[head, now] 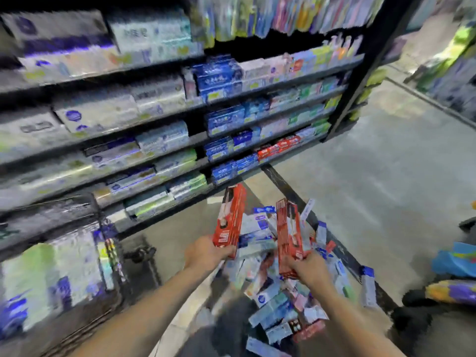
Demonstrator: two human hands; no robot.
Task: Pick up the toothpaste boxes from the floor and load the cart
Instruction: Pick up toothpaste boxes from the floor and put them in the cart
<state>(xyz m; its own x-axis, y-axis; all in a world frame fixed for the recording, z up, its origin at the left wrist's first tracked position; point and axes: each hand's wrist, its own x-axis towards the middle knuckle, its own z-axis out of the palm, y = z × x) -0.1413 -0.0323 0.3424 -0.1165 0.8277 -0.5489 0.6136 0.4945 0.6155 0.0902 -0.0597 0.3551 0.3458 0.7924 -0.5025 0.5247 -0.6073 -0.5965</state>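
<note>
Head view: the whole frame is smeared by motion blur, so small print cannot be read. The left hand (210, 249) is closed around the lower end of a red toothpaste box (231, 217), which points up and away from the person. The right hand (307, 266) grips the lower end of a second red toothpaste box (288, 238), held roughly upright and just beside the first, the 2 boxes apart from each other. Below and beyond both hands, a loose pile of toothpaste boxes (278, 302) in white, blue and red lies scattered on the grey floor (386, 176). At the lower left stands a cart (108, 248) with a dark frame, holding blurred packs in white, green and blue. Behind it, dark store shelves (257, 91) run across the frame, stocked with rows of boxed toothpaste. Colourful bundles (453, 264) lie at the right edge.
</note>
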